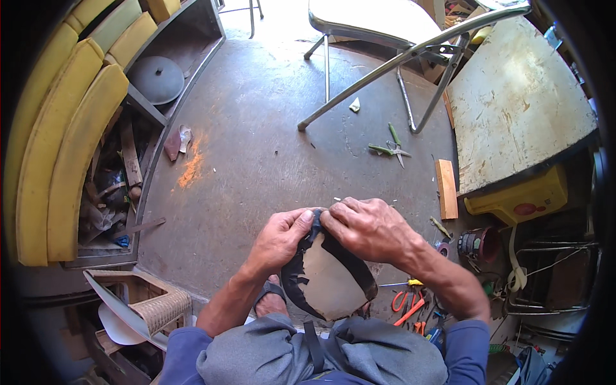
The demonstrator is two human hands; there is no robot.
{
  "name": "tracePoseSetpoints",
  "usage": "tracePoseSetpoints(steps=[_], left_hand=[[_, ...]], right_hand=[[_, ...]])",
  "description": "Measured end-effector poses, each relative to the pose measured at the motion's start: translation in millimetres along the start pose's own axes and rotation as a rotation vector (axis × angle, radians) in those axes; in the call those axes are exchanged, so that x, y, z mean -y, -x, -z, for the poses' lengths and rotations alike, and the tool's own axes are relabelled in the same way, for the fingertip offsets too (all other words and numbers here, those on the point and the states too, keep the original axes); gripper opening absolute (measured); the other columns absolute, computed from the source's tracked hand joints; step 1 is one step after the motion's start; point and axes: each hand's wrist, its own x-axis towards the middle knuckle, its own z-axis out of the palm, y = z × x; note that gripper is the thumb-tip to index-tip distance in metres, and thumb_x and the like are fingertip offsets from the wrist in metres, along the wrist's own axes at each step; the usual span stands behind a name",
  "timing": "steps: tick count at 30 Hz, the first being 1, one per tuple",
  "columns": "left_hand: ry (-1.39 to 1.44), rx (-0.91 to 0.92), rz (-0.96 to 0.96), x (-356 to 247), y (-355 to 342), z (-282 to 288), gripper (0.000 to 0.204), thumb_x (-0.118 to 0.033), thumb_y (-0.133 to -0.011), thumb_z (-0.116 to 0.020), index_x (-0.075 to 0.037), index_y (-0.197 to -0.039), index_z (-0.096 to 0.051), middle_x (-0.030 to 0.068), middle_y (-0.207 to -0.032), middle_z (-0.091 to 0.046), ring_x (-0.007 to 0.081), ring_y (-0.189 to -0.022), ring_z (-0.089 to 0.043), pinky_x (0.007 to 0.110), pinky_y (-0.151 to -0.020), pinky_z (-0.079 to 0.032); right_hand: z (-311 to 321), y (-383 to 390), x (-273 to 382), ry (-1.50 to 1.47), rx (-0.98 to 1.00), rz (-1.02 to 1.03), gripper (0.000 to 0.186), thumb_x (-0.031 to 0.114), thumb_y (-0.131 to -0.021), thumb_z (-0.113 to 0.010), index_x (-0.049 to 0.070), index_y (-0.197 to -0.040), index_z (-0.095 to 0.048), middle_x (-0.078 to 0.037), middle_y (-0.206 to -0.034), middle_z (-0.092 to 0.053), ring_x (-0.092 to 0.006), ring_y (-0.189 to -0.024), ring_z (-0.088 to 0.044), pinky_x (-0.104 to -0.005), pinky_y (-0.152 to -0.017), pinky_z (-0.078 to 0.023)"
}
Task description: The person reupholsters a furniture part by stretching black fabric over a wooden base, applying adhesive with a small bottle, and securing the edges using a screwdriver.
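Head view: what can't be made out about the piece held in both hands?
- Top edge of the tan, black-edged piece: covered by the left hand and right hand.
- Fingertip grip there: hidden behind knuckles.
- Its lower edge: partly hidden by the grey trousers.
- Orange-handled tools: too small, partly behind the forearm.

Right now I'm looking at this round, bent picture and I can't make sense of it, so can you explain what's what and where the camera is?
There is no machine here, only a person working with bare hands. The camera sits on the person's head and looks down, and its wide lens bends straight edges near the rim. The left hand and right hand both pinch the top edge of a tan rounded piece with black edging, held over the lap. On the concrete floor lie green-handled scissors, a small wooden block and orange-handled tools. A metal chair stands ahead, yellow foam cushions lean at the left, and a worn white board sits at the right.
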Motion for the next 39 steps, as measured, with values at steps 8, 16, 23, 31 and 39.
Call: tracePoseSetpoints(steps=[8,16,23,31,39], left_hand=[[-0.181,0.001,-0.052,2,-5,-2,0.041,-0.026,-0.112,-0.046,0.005,-0.132,-0.065,0.005,-0.106,-0.073,0.0096,-0.095,-0.063,0.029,-0.085,-0.054],[-0.166,-0.051,-0.004,1,2,4,0.04,-0.025,-0.112,-0.047,0.004,-0.132,-0.065,0.005,-0.106,-0.073,0.0094,-0.093,-0.064,0.029,-0.085,-0.054],[0.081,-0.082,0.059,24,8,6,0.043,-0.027,-0.112,-0.049,0.007,-0.134,-0.061,0.0071,-0.11,-0.072,0.0117,-0.095,-0.069,0.027,-0.087,-0.057],[0.052,-0.067,0.018,29,10,6,0.04,-0.023,-0.113,-0.046,0.007,-0.136,-0.06,0.0079,-0.114,-0.072,0.0112,-0.098,-0.067,0.027,-0.088,-0.056],[-0.111,-0.084,0.019,32,8,-1,0.036,-0.02,-0.111,-0.048,0.004,-0.133,-0.064,0.0054,-0.108,-0.073,0.0091,-0.095,-0.064,0.028,-0.087,-0.054]], right_hand=[[16,-16,-8,0.165,0.24,0.201,0.022,0.017,-0.082,-0.067,-0.004,-0.09,-0.068,-0.011,-0.079,-0.062,-0.0235,-0.073,-0.067,-0.0368,-0.062,-0.059],[-18,-3,4,0.145,0.018,0.139,0.025,0.011,-0.079,-0.069,-0.007,-0.097,-0.066,-0.009,-0.078,-0.061,-0.0214,-0.066,-0.068,-0.0341,-0.059,-0.058],[-30,2,3,-0.316,-0.534,-0.609,0.012,0.011,-0.088,-0.07,0.002,-0.087,-0.062,-0.012,-0.075,-0.059,-0.0267,-0.064,-0.066,-0.0396,-0.058,-0.055],[-35,14,26,-0.371,-0.287,-0.437,0.017,0.017,-0.088,-0.075,0.011,-0.104,-0.072,-0.007,-0.095,-0.069,-0.0266,-0.08,-0.071,-0.0392,-0.065,-0.058],[-26,9,17,-0.201,0.019,-0.269,0.014,0.012,-0.089,-0.07,0.005,-0.1,-0.063,-0.01,-0.093,-0.062,-0.0277,-0.089,-0.067,-0.0402,-0.071,-0.057]])
